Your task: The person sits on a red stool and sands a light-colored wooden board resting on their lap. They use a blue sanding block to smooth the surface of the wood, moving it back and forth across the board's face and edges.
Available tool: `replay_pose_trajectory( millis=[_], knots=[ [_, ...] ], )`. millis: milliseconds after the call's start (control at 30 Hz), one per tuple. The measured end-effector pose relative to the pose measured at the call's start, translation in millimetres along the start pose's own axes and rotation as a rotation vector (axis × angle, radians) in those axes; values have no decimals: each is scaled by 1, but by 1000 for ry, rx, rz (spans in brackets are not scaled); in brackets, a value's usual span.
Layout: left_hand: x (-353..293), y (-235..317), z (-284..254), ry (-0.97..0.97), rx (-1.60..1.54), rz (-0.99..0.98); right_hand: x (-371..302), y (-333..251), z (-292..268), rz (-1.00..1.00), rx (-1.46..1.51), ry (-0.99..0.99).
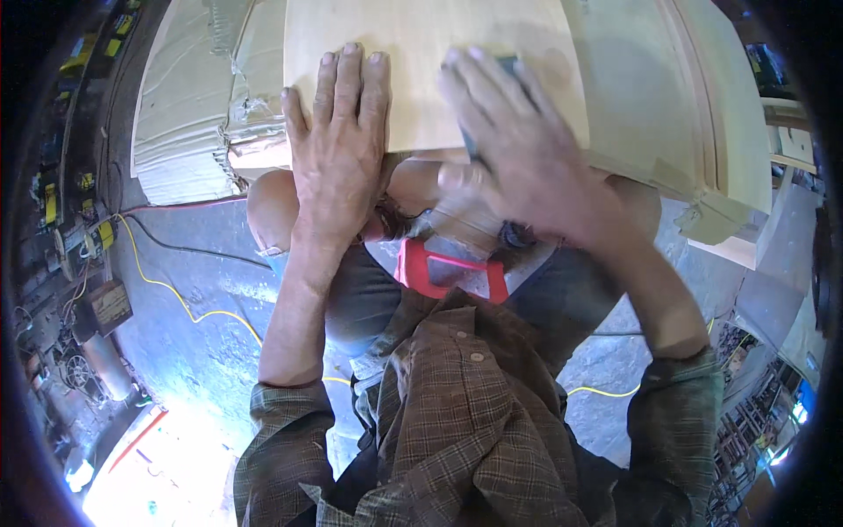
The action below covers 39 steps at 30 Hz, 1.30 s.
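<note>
Wooden board [420, 97] lay in front of you, its near edge above your knees [270, 206], with cardboard [180, 101] reaching out on both sides of it. Your left hand [338, 158] rested palm down on the board's left part: three fingers lay straight and close together on the wood, while the little finger stood apart from them, its tip near the left edge. Your right hand [531, 154] was over the right part, its fingers slanting up and to the left across a dark pad [507, 64] that showed past them. Its thumb stuck out toward the near edge; blur hid the grip, so you could not tell whether those fingers pinched the pad or only pressed on it.

The board was pale, flat and straight-edged, with a smooth-looking face. The cardboard was tan, creased and torn into a ragged edge at the left. Between your legs sat a red plastic piece [413, 268] shaped like an open frame. Below, a thin yellow cord [180, 294] curved across the grey, scuffed floor [198, 250]. Your brown checked shirt [457, 413] hung in loose folds.
</note>
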<state>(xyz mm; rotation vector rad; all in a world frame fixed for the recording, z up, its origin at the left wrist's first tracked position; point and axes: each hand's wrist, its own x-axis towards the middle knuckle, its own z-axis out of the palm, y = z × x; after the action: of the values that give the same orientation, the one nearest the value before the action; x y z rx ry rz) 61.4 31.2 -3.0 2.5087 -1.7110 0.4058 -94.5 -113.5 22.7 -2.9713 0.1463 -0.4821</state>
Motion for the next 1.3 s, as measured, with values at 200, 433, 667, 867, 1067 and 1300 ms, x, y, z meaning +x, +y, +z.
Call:
replay_pose_trajectory(
  millis=[200,433,667,867,1067,1300],
  knots=[
    [-2,-1,-4,18,-84,-22,83,47,4,275,68,-311],
    [0,2,2,14,28,-21,-15,1,-7,1,-3,-109],
    [-1,-1,-5,17,-104,-13,91,69,48,188,-65,40],
    [-2,-4,-3,10,-49,0,5,-16,5,47,70,-68],
    [0,-3,-8,36,-110,31,103,66,48,108,-76,105],
    [-4,-5,-4,47,-65,-15,5,-16,10,29,62,-44]
  ],
)
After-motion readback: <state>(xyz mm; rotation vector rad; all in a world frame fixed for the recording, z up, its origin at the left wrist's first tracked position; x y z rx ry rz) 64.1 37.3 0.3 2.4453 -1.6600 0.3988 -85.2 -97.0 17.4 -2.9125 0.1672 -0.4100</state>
